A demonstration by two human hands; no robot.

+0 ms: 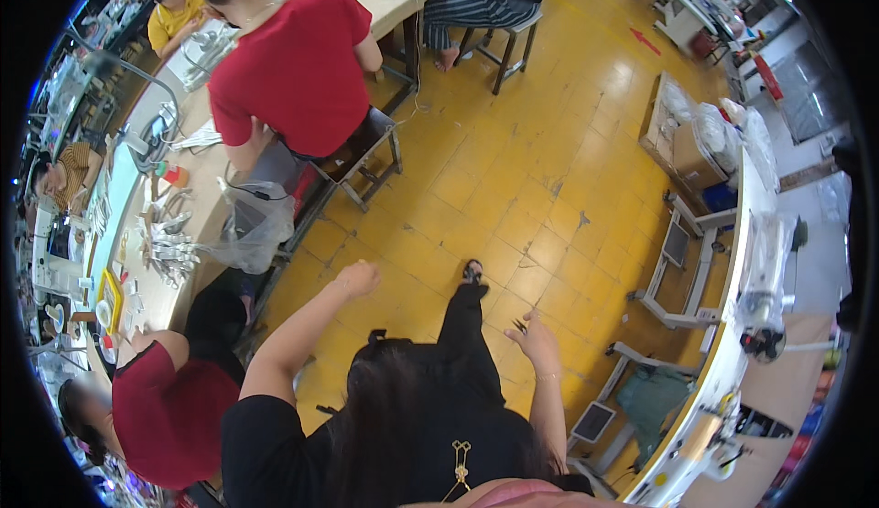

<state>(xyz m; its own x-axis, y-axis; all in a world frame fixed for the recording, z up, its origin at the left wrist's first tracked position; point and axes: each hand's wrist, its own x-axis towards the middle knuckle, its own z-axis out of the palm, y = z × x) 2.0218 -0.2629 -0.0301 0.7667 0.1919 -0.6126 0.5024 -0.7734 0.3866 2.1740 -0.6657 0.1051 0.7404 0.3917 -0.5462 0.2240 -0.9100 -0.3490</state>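
The right hand (542, 347) grips a small dark pointed tool (519, 327) in its fingers, above the yellow floor (549, 178), left of the white bench's (718, 347) near edge. The left hand (360, 279) is curled closed; whether it holds anything I cannot tell. It hangs apart from the worktable's (207, 169) right edge, where a clear plastic bag (259, 224) droops
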